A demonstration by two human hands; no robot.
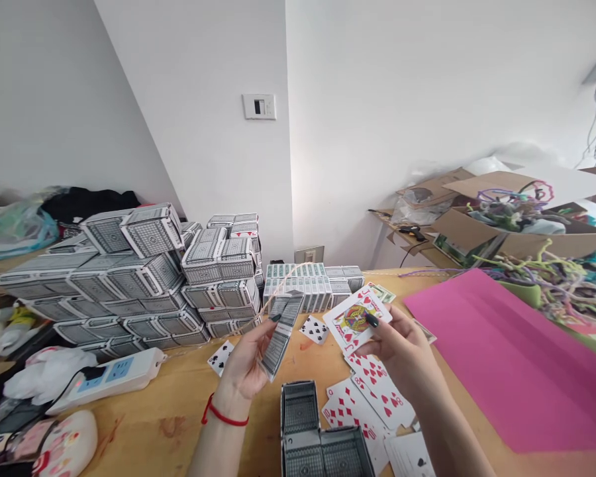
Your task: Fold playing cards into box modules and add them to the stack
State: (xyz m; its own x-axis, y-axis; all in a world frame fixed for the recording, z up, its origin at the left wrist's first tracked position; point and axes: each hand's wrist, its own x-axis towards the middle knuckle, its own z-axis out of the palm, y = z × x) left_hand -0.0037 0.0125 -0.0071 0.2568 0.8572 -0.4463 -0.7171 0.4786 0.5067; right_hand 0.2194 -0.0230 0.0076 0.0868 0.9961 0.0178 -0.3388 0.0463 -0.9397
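Note:
My left hand (251,354), with a red cord at its wrist, grips a folded playing card (283,338) with its grey patterned back outward. In my right hand (400,338) a jack of hearts (357,318) is pinched, face toward me. Below and between my hands sits an open-topped structure (302,430) made of grey-backed cards. Loose red-suit cards (377,391) lie spread under my right hand. A spade card (314,329) rests behind, between the hands, and another black-suit card (220,358) lies left of my left wrist.
Stacked blocks of folded cards (153,278) fill the back left. Card boxes (295,281) stand by the wall. A white power strip (112,379) lies at the left. A pink sheet (516,371) covers the right side, with a cardboard box (516,232) and tangled yarn (541,285) behind it.

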